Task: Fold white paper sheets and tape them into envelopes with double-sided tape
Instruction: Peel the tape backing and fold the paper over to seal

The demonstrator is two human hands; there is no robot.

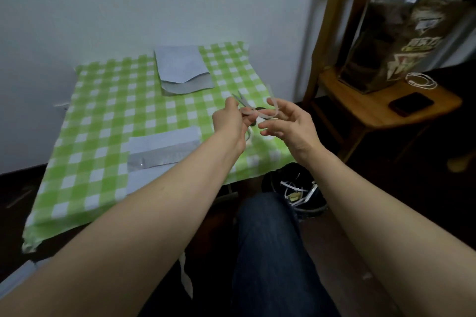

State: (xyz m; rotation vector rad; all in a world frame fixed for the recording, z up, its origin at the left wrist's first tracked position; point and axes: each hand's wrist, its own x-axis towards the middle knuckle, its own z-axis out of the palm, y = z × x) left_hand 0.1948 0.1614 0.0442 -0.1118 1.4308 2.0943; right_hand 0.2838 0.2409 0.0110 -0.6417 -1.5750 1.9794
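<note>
I am watching the left hand [228,121] pinching a tape strip [247,111] above the desk's [103,110] right side, while the right hand [289,125] is holding its fingers loosely spread, forefinger touching the strip's far end. The folded paper sheet [162,148] is lying flat on the desk, left of the hands.

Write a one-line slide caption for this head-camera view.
Left hand pinches a tape strip looping to the right hand above scissors; folded sheet and envelopes on checked table.
</note>
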